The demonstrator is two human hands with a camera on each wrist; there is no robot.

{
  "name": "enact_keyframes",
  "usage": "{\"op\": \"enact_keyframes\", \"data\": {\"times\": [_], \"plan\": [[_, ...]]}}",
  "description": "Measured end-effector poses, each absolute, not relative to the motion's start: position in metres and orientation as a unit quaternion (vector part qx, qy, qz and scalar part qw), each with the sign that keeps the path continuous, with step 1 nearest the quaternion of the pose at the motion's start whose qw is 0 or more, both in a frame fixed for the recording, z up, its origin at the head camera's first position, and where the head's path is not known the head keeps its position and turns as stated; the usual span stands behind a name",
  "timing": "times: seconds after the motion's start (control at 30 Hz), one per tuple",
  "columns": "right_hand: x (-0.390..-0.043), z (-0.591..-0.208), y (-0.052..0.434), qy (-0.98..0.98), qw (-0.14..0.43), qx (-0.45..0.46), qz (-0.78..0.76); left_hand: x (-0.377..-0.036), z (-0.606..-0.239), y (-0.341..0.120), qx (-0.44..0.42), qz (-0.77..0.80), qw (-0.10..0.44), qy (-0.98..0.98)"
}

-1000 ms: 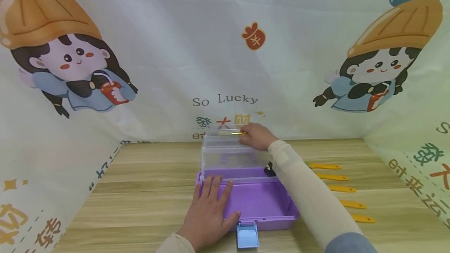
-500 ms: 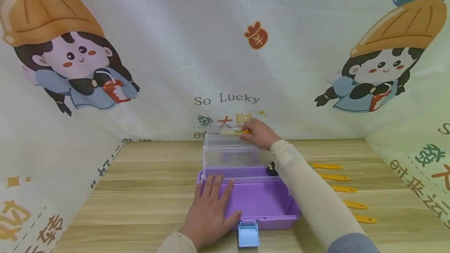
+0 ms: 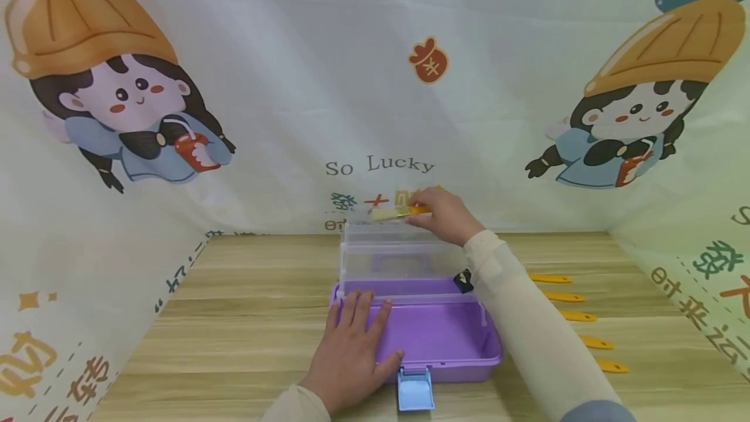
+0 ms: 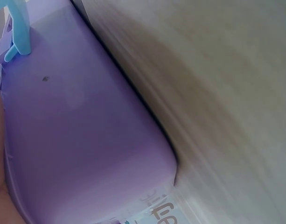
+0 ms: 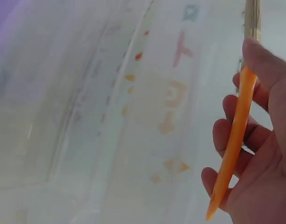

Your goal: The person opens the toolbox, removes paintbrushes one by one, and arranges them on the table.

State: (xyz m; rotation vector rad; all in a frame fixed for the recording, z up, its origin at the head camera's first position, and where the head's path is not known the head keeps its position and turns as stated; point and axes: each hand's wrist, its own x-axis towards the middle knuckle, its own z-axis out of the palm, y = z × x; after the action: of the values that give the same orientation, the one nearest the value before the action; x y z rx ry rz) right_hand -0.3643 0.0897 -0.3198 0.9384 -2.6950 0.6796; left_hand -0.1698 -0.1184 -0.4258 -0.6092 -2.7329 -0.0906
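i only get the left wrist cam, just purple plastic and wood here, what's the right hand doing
Observer: The right hand pinches an orange-handled brush above the clear top tray of the open purple box.
Operator: and my left hand?
Observer: The left hand lies flat on the box's front left corner, beside the blue latch.
Operator: any more brushes?
Observer: Five orange handles lie in a row on the table, right of the box.
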Motion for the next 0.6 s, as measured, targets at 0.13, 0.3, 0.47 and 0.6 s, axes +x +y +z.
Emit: {"op": "enact_keyframes", "data": {"times": [0.13,0.3,0.47,0.6], "plan": [[-0.354,-0.312,0.1,-0.908,0.114,0.325,0.238,-0.171,-0.425,-0.118,-0.217,-0.03,0.175,-0.96],[-0.34,-0.305,0.115,-0.902,0.126,0.332,0.247,-0.171,-0.426,-0.117,-0.217,-0.03,0.177,-0.96],[-0.324,-0.307,0.132,-0.902,0.112,0.326,0.262,-0.171,-0.426,-0.117,-0.217,-0.035,0.177,-0.959],[-0.311,-0.314,0.15,-0.899,0.101,0.321,0.28,-0.171,-0.426,-0.116,-0.217,-0.037,0.178,-0.959]]}}
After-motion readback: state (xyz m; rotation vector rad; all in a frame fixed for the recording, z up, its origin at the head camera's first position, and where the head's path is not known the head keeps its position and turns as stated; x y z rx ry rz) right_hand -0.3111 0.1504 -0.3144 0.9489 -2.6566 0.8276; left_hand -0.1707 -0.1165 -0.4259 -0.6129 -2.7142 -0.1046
